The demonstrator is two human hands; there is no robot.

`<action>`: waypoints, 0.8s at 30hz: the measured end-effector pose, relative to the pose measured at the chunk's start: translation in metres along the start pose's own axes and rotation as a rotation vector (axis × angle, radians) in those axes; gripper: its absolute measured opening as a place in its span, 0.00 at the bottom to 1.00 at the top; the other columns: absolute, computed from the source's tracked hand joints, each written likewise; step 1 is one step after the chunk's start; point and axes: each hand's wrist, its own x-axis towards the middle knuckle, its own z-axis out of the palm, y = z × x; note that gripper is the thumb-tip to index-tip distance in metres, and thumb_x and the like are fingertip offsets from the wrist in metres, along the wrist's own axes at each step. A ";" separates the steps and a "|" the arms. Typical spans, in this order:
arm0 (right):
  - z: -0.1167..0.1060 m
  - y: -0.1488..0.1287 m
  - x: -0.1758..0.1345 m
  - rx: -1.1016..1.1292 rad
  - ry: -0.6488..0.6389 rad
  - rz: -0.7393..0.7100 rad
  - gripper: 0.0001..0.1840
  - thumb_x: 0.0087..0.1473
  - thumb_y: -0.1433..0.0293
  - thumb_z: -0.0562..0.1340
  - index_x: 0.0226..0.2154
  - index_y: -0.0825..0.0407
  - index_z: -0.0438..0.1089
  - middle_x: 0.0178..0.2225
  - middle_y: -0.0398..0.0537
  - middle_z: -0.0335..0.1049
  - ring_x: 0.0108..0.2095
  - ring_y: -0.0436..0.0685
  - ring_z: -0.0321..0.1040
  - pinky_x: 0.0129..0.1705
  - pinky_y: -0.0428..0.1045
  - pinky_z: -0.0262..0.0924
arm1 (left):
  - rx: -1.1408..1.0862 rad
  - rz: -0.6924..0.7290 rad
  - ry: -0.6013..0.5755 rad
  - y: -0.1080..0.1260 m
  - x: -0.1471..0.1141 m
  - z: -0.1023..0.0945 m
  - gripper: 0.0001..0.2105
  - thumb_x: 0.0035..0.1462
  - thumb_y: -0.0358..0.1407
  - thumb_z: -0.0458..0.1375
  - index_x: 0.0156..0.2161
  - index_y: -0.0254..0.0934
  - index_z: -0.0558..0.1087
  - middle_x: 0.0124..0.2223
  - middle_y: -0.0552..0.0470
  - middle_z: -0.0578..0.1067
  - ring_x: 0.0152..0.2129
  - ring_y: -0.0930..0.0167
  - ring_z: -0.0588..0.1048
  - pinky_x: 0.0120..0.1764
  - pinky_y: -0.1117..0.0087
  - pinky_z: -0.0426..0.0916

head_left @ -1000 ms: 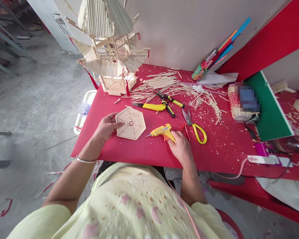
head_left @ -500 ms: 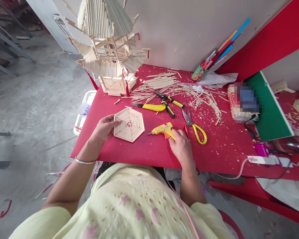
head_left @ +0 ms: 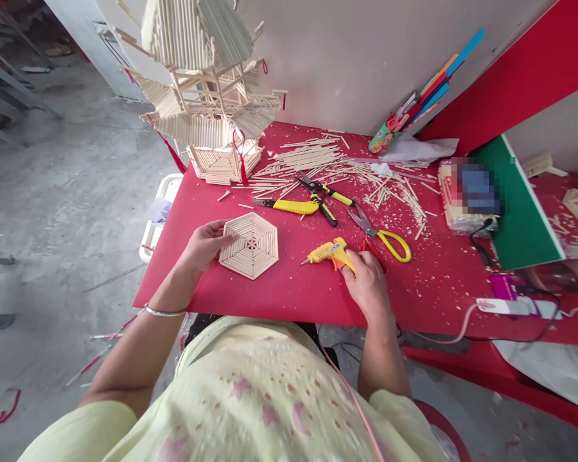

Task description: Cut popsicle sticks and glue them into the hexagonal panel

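Note:
My left hand (head_left: 206, 245) grips the left edge of a hexagonal panel (head_left: 251, 260) made of pale wooden sticks, thumb on top. The panel is close to the red tabletop; I cannot tell whether it rests on it. In my right hand (head_left: 366, 282) is the handle of a yellow glue gun (head_left: 328, 251), its nozzle pointing left toward the panel. Right beside that hand lie scissors (head_left: 392, 244) with a yellow and a red handle. Beyond the panel are a yellow utility knife (head_left: 293, 206) and black-and-yellow pliers (head_left: 322, 197).
A tiered stick pagoda (head_left: 216, 128) with red tassels stands at the back left of the red table (head_left: 270, 301). Loose sticks (head_left: 313, 154) and crumbs lie behind the tools. A pen holder (head_left: 383, 136), a green board (head_left: 525, 218) and a power strip (head_left: 515, 309) are rightward.
My right hand has moved to the right with the glue gun, farther from the panel. The scissors have shifted slightly right too. My left hand keeps hold of the panel.

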 end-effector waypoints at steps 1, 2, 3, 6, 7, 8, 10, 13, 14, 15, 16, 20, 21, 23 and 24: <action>-0.001 -0.001 0.000 -0.019 -0.001 -0.002 0.23 0.64 0.70 0.55 0.59 0.52 0.72 0.46 0.58 0.70 0.49 0.67 0.69 0.53 0.58 0.66 | 0.004 -0.002 -0.002 0.000 0.000 0.000 0.33 0.33 0.37 0.81 0.48 0.30 0.80 0.40 0.42 0.85 0.31 0.61 0.84 0.36 0.64 0.81; -0.001 -0.002 -0.001 -0.035 -0.002 -0.006 0.23 0.64 0.70 0.56 0.60 0.53 0.72 0.47 0.59 0.70 0.49 0.67 0.69 0.53 0.59 0.67 | 0.009 -0.005 -0.002 0.001 0.000 0.001 0.33 0.33 0.37 0.81 0.48 0.30 0.80 0.40 0.42 0.85 0.31 0.62 0.84 0.36 0.64 0.81; -0.003 -0.003 -0.001 -0.043 -0.005 -0.015 0.24 0.64 0.70 0.56 0.60 0.53 0.71 0.47 0.60 0.70 0.50 0.68 0.70 0.54 0.59 0.67 | 0.016 -0.008 0.000 0.001 0.000 0.001 0.34 0.34 0.38 0.81 0.49 0.31 0.80 0.40 0.43 0.85 0.31 0.62 0.84 0.35 0.64 0.80; -0.012 -0.003 -0.001 -0.034 -0.035 -0.060 0.27 0.62 0.71 0.58 0.63 0.53 0.70 0.51 0.62 0.72 0.53 0.70 0.70 0.57 0.62 0.67 | 0.037 0.002 0.019 -0.001 -0.001 0.002 0.35 0.34 0.41 0.81 0.50 0.31 0.79 0.40 0.43 0.84 0.31 0.64 0.83 0.34 0.66 0.79; -0.017 -0.003 0.000 -0.021 -0.048 -0.080 0.28 0.62 0.70 0.59 0.63 0.52 0.69 0.53 0.61 0.72 0.54 0.70 0.70 0.58 0.62 0.67 | 0.047 0.014 0.031 -0.003 -0.001 0.002 0.36 0.34 0.42 0.80 0.50 0.31 0.78 0.40 0.43 0.84 0.31 0.64 0.82 0.34 0.66 0.78; -0.023 -0.003 0.002 0.002 -0.058 -0.099 0.28 0.62 0.70 0.59 0.63 0.51 0.69 0.54 0.61 0.72 0.55 0.69 0.71 0.58 0.62 0.68 | 0.067 0.034 0.044 -0.004 -0.001 0.001 0.36 0.34 0.43 0.80 0.51 0.32 0.78 0.40 0.44 0.84 0.31 0.64 0.82 0.34 0.67 0.77; -0.037 -0.006 0.008 0.069 -0.061 -0.141 0.26 0.64 0.68 0.59 0.63 0.48 0.70 0.55 0.57 0.73 0.55 0.67 0.72 0.58 0.61 0.68 | 0.176 0.092 0.073 -0.006 0.000 -0.003 0.37 0.36 0.45 0.79 0.53 0.34 0.78 0.38 0.47 0.83 0.30 0.66 0.81 0.33 0.69 0.74; -0.059 -0.015 0.032 0.172 -0.067 -0.236 0.21 0.68 0.64 0.58 0.60 0.46 0.74 0.54 0.53 0.76 0.54 0.63 0.74 0.57 0.58 0.69 | 0.569 0.232 0.114 -0.003 0.001 -0.011 0.27 0.46 0.47 0.74 0.50 0.39 0.81 0.32 0.52 0.80 0.26 0.69 0.75 0.29 0.73 0.65; -0.064 -0.019 0.045 0.194 -0.080 -0.278 0.19 0.69 0.63 0.58 0.58 0.45 0.76 0.53 0.51 0.77 0.52 0.62 0.75 0.56 0.57 0.69 | 0.722 0.279 0.124 0.000 0.002 -0.013 0.21 0.50 0.48 0.72 0.47 0.40 0.83 0.30 0.53 0.79 0.24 0.70 0.73 0.28 0.74 0.62; -0.068 -0.024 0.060 0.208 -0.095 -0.321 0.18 0.69 0.63 0.59 0.56 0.45 0.77 0.51 0.49 0.78 0.50 0.60 0.76 0.56 0.56 0.69 | 0.857 0.315 0.127 0.003 0.003 -0.015 0.17 0.53 0.48 0.69 0.44 0.41 0.84 0.28 0.53 0.78 0.23 0.70 0.71 0.27 0.73 0.60; -0.070 -0.028 0.078 0.213 -0.105 -0.357 0.17 0.69 0.63 0.59 0.54 0.44 0.79 0.49 0.48 0.79 0.48 0.59 0.77 0.54 0.55 0.69 | 0.965 0.338 0.119 0.007 0.004 -0.016 0.15 0.56 0.49 0.66 0.41 0.42 0.84 0.26 0.52 0.77 0.23 0.70 0.71 0.27 0.73 0.58; -0.062 -0.043 0.165 0.010 -0.043 -0.337 0.15 0.68 0.67 0.59 0.49 0.47 0.82 0.44 0.50 0.81 0.44 0.59 0.76 0.50 0.56 0.68 | 1.195 0.366 0.121 0.019 0.010 -0.019 0.19 0.61 0.55 0.60 0.37 0.44 0.85 0.25 0.50 0.78 0.23 0.67 0.72 0.27 0.71 0.55; -0.058 -0.045 0.188 -0.059 -0.017 -0.317 0.16 0.68 0.68 0.58 0.48 0.50 0.82 0.45 0.53 0.80 0.45 0.61 0.75 0.51 0.57 0.68 | 1.216 0.374 0.149 0.021 0.011 -0.020 0.20 0.61 0.57 0.59 0.38 0.44 0.85 0.26 0.50 0.79 0.24 0.66 0.72 0.27 0.70 0.55; -0.047 -0.047 0.229 -0.163 0.006 -0.283 0.18 0.69 0.71 0.56 0.48 0.55 0.81 0.46 0.60 0.79 0.49 0.66 0.74 0.52 0.61 0.66 | 1.194 0.381 0.206 0.024 0.015 -0.024 0.22 0.62 0.58 0.58 0.39 0.44 0.85 0.28 0.49 0.80 0.25 0.66 0.73 0.28 0.70 0.56; -0.040 -0.047 0.246 -0.199 0.007 -0.280 0.19 0.69 0.73 0.55 0.49 0.57 0.81 0.46 0.63 0.78 0.51 0.68 0.73 0.53 0.63 0.65 | 1.158 0.380 0.219 0.024 0.016 -0.026 0.22 0.63 0.58 0.58 0.40 0.43 0.85 0.28 0.49 0.80 0.25 0.67 0.73 0.28 0.70 0.57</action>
